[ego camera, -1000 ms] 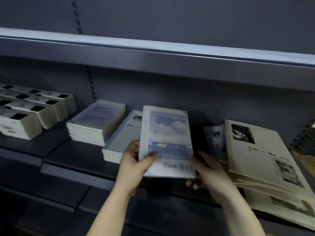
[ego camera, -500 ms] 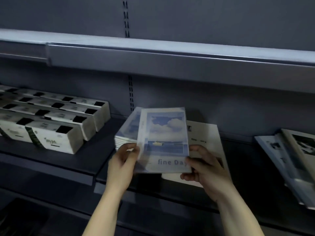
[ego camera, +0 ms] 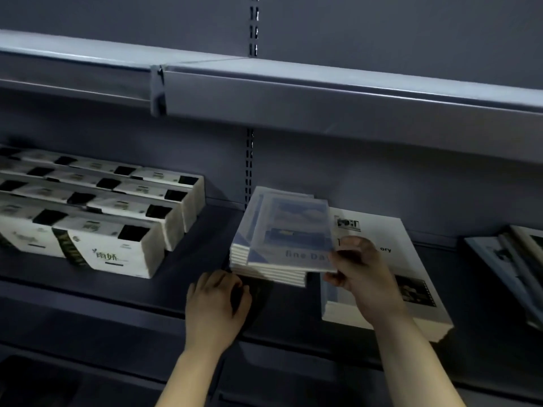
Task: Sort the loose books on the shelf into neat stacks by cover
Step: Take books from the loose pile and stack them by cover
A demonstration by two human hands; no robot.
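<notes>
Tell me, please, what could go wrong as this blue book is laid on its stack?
The right hand pinches the fine Day book by one corner only, so it could slip. It hangs offset rightward over the matching stack, toward the white stack, so it may land crooked.

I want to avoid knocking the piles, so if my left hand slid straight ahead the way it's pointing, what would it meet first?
Most likely the front edge of the stack of blue sky-cover books, just beyond the left hand; the gap between is hard to judge.
</notes>
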